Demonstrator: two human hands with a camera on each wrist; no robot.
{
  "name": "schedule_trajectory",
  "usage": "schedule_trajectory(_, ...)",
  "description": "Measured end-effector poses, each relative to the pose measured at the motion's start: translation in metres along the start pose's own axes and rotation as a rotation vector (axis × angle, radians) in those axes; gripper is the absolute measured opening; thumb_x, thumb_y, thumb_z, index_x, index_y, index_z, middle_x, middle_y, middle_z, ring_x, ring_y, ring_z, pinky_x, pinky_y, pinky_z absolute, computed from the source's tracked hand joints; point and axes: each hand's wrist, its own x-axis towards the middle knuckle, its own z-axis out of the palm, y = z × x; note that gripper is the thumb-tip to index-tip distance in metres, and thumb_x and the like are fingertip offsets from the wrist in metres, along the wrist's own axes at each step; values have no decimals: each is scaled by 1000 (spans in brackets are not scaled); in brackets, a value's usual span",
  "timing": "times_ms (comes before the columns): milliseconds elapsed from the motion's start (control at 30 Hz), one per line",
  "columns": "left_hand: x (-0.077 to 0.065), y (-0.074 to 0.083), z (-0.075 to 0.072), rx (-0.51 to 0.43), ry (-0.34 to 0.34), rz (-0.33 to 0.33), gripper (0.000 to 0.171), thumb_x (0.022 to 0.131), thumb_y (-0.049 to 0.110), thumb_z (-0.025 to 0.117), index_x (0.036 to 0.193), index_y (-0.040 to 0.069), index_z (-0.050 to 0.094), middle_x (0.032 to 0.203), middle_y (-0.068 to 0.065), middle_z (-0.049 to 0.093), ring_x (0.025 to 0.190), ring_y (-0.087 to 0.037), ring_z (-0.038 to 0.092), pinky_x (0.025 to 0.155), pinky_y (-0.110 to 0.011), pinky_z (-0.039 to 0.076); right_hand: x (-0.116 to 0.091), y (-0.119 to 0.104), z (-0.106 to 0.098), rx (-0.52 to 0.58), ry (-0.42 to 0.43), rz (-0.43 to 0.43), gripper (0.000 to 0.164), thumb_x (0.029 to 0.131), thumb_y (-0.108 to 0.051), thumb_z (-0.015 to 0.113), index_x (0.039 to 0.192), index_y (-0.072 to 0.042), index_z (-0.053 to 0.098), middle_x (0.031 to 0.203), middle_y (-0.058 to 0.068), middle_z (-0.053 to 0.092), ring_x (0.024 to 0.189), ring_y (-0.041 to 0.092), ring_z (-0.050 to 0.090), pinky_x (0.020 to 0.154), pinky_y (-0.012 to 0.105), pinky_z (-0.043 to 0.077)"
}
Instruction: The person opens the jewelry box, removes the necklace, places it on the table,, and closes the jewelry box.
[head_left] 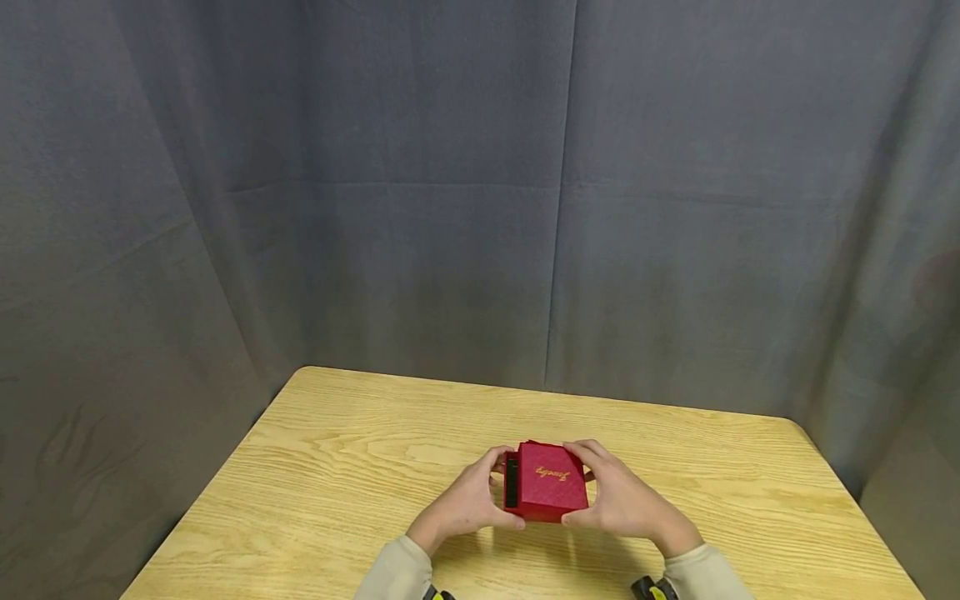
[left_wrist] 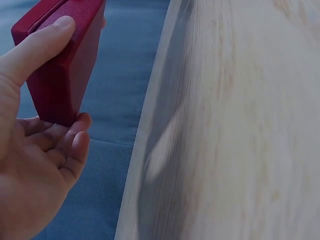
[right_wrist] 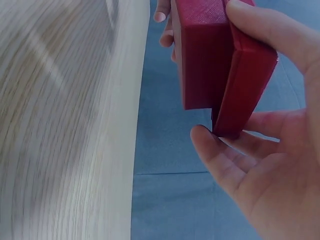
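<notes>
Between both hands, held up off the tabletop, is a red jewelry box whose lid (head_left: 553,477) carries gold "Jewelry" lettering. The lid sits shifted to the right of the base (head_left: 512,481), and a strip of dark interior shows at the left. My left hand (head_left: 467,502) grips the base at its left end, thumb on the near side and fingers toward the far side. My right hand (head_left: 628,506) holds the lid by its right end in the same way. In the right wrist view, the lid (right_wrist: 246,82) stands offset from the base (right_wrist: 206,65).
Underneath is a light wood-grain table (head_left: 337,467), with shadows of the hands and box falling on it. Grey curtains (head_left: 420,250) hang behind the table and along both sides.
</notes>
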Motion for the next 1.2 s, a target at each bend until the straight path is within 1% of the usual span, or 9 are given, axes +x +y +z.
schedule_trajectory(100, -1, 0, 0, 11, 7, 5, 91, 65, 21, 88, 139, 11, 37, 124, 7, 52, 111, -12, 48, 94, -37, 42, -1, 1, -2, 0, 0, 2, 84, 67, -32, 84, 134, 0, 45, 123, -3, 48, 100, 12, 54, 83, 29, 50)
schedule_trajectory(233, -2, 0, -1, 19, 11, 2, 92, 65, 21, 88, 140, 8, 36, 124, 7, 52, 111, -13, 48, 95, -37, 42, -4, 1, -4, 0, -5, 9, 85, 67, -35, 84, 134, 1, 45, 123, -1, 48, 101, 13, 54, 82, 30, 50)
schedule_trajectory(367, -4, -1, -1, 23, 10, -10, 94, 65, 22, 88, 141, 7, 35, 126, 6, 51, 113, -14, 48, 96, -38, 42, -6, 2, -6, -1, -21, 36, 88, 66, -36, 85, 135, 1, 44, 124, 0, 48, 101, 14, 54, 83, 33, 51)
schedule_trajectory(500, -4, -2, -1, 20, 7, -27, 95, 66, 22, 88, 142, 6, 33, 128, 4, 50, 114, -16, 47, 96, -40, 41, -7, 4, -7, -4, -39, 61, 88, 66, -33, 85, 136, 0, 42, 126, 0, 46, 102, 13, 53, 83, 34, 50)
schedule_trajectory(633, -5, -2, -2, 3, 2, -45, 96, 66, 22, 87, 143, 6, 32, 130, 3, 49, 114, -19, 48, 95, -41, 42, -9, 5, -9, -16, -37, 43, 87, 66, -29, 85, 135, 2, 43, 126, 1, 47, 101, 15, 54, 83, 31, 50)
schedule_trajectory(833, -6, -1, -4, 4, -2, -47, 97, 66, 24, 88, 143, 6, 32, 129, 3, 49, 113, -18, 48, 94, -39, 42, -10, 5, -11, -18, -29, 22, 84, 66, -24, 85, 134, 3, 44, 124, 2, 49, 102, 16, 54, 82, 29, 50)
schedule_trajectory(1067, -6, 0, -4, 5, -1, -54, 96, 66, 26, 88, 143, 7, 33, 127, 4, 50, 112, -18, 49, 93, -38, 44, -12, 8, -12, -28, -46, 25, 84, 66, -23, 85, 133, 4, 43, 122, 3, 49, 102, 17, 53, 82, 29, 50)
schedule_trajectory(1200, -7, -1, -5, 22, 4, -49, 95, 66, 25, 88, 142, 7, 33, 124, 5, 51, 112, -16, 49, 94, -35, 43, -13, 10, -14, -43, -40, 23, 85, 65, -24, 85, 133, 6, 43, 122, 5, 49, 101, 18, 54, 82, 30, 51)
